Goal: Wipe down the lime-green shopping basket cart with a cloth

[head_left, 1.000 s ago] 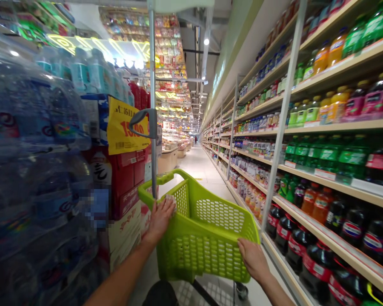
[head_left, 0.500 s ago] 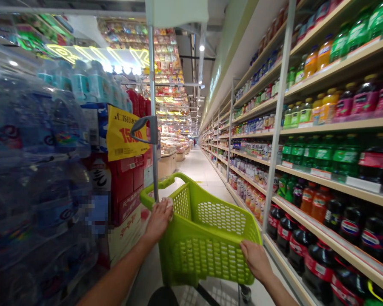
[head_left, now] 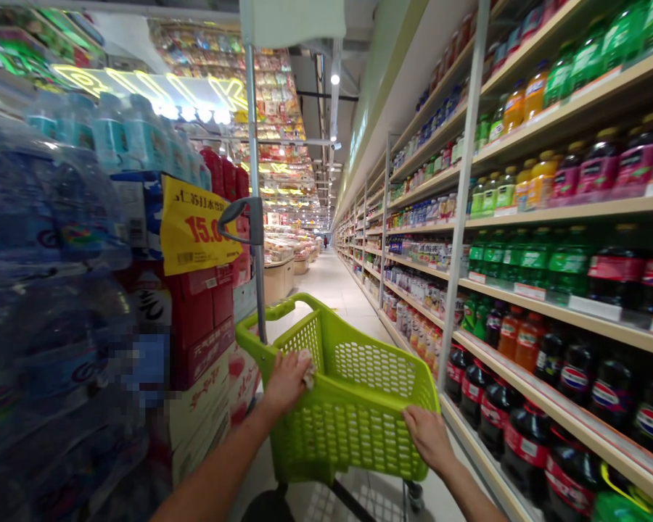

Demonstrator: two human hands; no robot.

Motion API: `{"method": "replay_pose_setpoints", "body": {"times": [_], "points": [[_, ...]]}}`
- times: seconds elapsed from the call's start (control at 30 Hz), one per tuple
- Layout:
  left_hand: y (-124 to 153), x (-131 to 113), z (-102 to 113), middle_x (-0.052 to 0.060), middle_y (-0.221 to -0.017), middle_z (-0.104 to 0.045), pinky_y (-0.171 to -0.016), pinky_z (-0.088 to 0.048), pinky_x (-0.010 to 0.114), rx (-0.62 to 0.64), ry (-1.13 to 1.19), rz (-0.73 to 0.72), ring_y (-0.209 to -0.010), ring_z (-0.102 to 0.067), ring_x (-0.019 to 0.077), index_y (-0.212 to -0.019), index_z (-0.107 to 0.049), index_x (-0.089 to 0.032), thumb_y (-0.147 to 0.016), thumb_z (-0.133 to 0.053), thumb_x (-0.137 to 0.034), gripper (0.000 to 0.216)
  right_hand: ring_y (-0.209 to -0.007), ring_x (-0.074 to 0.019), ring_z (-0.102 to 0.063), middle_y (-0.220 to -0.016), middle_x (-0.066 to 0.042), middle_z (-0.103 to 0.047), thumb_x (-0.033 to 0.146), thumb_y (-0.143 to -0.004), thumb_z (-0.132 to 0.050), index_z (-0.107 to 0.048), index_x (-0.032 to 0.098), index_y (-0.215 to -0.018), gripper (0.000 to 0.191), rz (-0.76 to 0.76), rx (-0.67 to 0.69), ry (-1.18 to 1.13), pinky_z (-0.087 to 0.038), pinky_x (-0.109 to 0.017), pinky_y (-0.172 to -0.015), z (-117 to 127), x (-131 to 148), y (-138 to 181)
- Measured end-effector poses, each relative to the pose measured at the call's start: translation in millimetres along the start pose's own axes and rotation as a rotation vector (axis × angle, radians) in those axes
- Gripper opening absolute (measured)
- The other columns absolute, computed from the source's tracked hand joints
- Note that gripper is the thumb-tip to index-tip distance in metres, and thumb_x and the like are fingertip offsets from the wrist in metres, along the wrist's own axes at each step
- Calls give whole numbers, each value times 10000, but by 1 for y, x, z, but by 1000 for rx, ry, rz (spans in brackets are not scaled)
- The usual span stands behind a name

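Observation:
A lime-green plastic shopping cart [head_left: 353, 428] with perforated walls stands side-on in front of me in the aisle. My left hand [head_left: 287, 378] is closed on a crumpled pale wipe [head_left: 307, 368] and presses it on the cart's near top rim, close to the handle end. The fingertips are partly hidden behind the wipe. At the other end of the same rim, my right hand [head_left: 425, 433] is wrapped over the edge and grips it.
Shelves of bottled drinks [head_left: 566, 261] line the right side. Wrapped water packs [head_left: 48, 290] and red boxes [head_left: 204, 326] are stacked close on the left. A metal pole [head_left: 255, 145] with a grey looped handle rises behind the cart. Tiled floor [head_left: 331, 283] runs ahead.
My left hand has slid right along the near rim with the wipe, away from the handle end. My right hand keeps its grip. The whole view has shifted slightly.

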State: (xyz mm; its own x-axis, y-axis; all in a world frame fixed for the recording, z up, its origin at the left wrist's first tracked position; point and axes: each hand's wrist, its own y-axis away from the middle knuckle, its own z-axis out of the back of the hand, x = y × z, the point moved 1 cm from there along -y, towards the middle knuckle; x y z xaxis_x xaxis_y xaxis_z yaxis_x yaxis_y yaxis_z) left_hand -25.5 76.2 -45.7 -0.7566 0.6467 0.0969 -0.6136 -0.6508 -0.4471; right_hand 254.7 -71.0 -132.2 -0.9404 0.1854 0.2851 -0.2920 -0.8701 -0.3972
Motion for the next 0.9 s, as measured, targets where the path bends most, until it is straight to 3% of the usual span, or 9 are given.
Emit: {"method": "replay_pose_setpoints", "body": {"times": [0.07, 0.13, 0.2, 0.33, 0.4, 0.63, 0.83, 0.9], "points": [[-2, -31, -12, 80, -1252, -484, -1003, -241, 440, 54, 73, -153, -1162, -410, 233, -1166, -467, -250, -759, -450, -164, 416, -764, -178, -559, -759, -17, -641, 347, -885, -264, -570, 198, -717, 380, 10, 2, -19, -307, -304, -740, 0, 0, 0], [-5, -49, -19, 62, -1231, -509, -1001, -262, 407, 52, 110, -206, -1133, -442, 204, -1159, -471, -258, -795, -407, -163, 381, -754, -176, -562, -749, -14, -638, 341, -885, -256, -566, 199, -709, 384, 15, 9, -28, -313, -300, -727, 1, -1, 0], [-9, -41, -17, 52, -1199, -540, -1018, -236, 423, 17, 93, -147, -1117, -463, 193, -1128, -496, -256, -814, -357, -135, 364, -747, -173, -564, -745, -13, -637, 336, -883, -255, -564, 199, -706, 382, 16, 10, -33, -319, -295, -717, 3, -3, 0], [-10, 12, 1, 76, -1236, -517, -1022, -159, 531, -94, -30, 82, -1159, -438, 237, -1145, -496, -233, -813, -290, -81, 420, -751, -175, -566, -733, -13, -635, 352, -872, -254, -567, 198, -695, 391, 14, 1, -40, -322, -295, -715, 4, -8, -1], [-8, 22, 4, 95, -1274, -480, -1015, -156, 549, -115, -59, 124, -1191, -406, 255, -1170, -481, -215, -817, -274, -77, 431, -753, -176, -565, -733, -16, -635, 359, -866, -248, -568, 195, -694, 399, 3, 0, -46, -323, -300, -720, 3, -9, 0], [-11, -36, -16, 74, -1194, -549, -1031, -189, 476, 16, 53, -195, -1137, -459, 203, -1095, -521, -237, -846, -342, -148, 319, -702, -171, -556, -696, -29, -615, 377, -857, -191, -547, 191, -668, 444, 39, 29, -128, -347, -285, -676, 5, -15, -2], [-9, 3, 7, 81, -1251, -505, -1037, -137, 519, -96, -38, 6, -1171, -430, 220, -1174, -463, -237, -824, -310, -90, 409, -624, -165, -534, -616, -25, -582, 409, -839, -180, -497, 199, -576, 463, 46, -2, -183, -366, -265, -613, 9, -26, -4], [-7, -3, 3, 96, -1261, -493, -1035, -150, 518, -79, -34, 18, -1183, -418, 229, -1173, -467, -220, -827, -307, -94, 401, -621, -165, -533, -606, -21, -578, 413, -835, -189, -491, 201, -570, 454, 36, 0, -197, -367, -264, -607, 9, -28, -4]]}}
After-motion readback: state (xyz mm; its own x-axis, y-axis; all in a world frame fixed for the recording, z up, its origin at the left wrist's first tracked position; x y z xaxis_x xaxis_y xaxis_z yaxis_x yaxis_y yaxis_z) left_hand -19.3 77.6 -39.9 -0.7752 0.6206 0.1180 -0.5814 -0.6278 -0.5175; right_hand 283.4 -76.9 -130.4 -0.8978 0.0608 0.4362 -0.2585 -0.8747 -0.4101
